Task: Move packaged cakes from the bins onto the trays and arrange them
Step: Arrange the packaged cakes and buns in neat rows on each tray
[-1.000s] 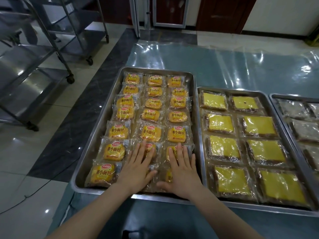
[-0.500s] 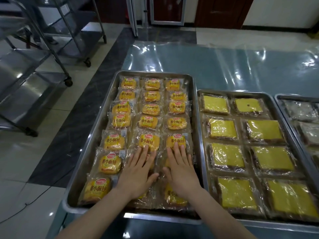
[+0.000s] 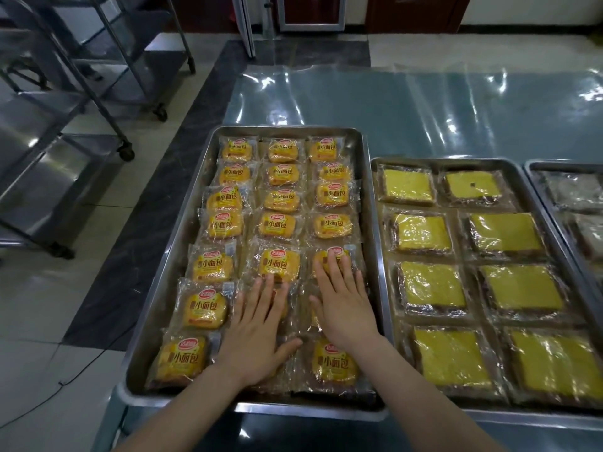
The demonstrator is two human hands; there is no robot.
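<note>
Three shallow steel trays lie side by side on the blue-green table [image 3: 424,109], which is covered in clear film.

The left grip [image 3: 257,334] is spread flat, palm down and fingers apart and straight. It presses on the nearest packets in the middle column of the left steel tray [image 3: 163,308]. The right grip [image 3: 342,305], just beside it and not touching, lies flat in the same way on the right column. Its fingertips reach onto the packet in the fifth row. Neither grip is clamped on anything.

This tray holds small round yellow cakes in clear printed wrappers [image 3: 212,267], set in three columns. Left of the left grip there are seven in a column. The middle column shows five beyond that grip, and the right column shows four clear beyond the right grip and one just nearer than its wrist. The packets under the palms cannot be counted.

Right of the right grip, the middle steel tray [image 3: 440,160] holds eight flat square yellow cakes in clear wrap [image 3: 430,288], in two columns of four. Further right, the third steel tray [image 3: 561,164] is cut off by the frame and holds pale packets too unclear to count.

Well to the left of the left grip, wheeled steel racks [image 3: 65,141] stand on the tiled floor.
</note>
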